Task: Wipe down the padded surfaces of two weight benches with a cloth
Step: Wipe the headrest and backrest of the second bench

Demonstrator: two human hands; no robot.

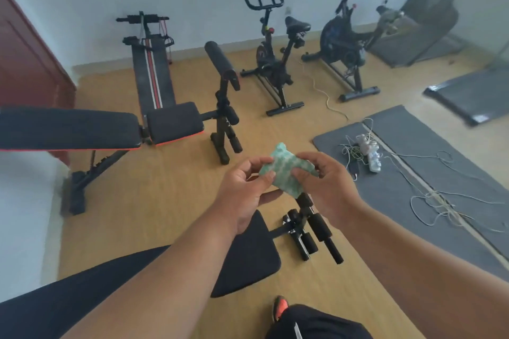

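A green and white patterned cloth (286, 169) is bunched in the air between both hands. My left hand (243, 195) grips its left edge and my right hand (329, 186) pinches its right side. Directly below my arms lies the near weight bench, whose black padded seat (248, 261) and long back pad (82, 303) run toward the lower left. A second bench stands at the left, with a black back pad (68, 128) and a red-trimmed seat pad (175, 122). The cloth touches neither bench.
A sit-up board (153, 74) leans toward the back wall. Two exercise bikes (275, 58) (347, 38) stand behind. Grey mats (399, 173) with tangled cords and a power strip (371, 157) lie at the right. My shoe (279, 307) rests on the wooden floor.
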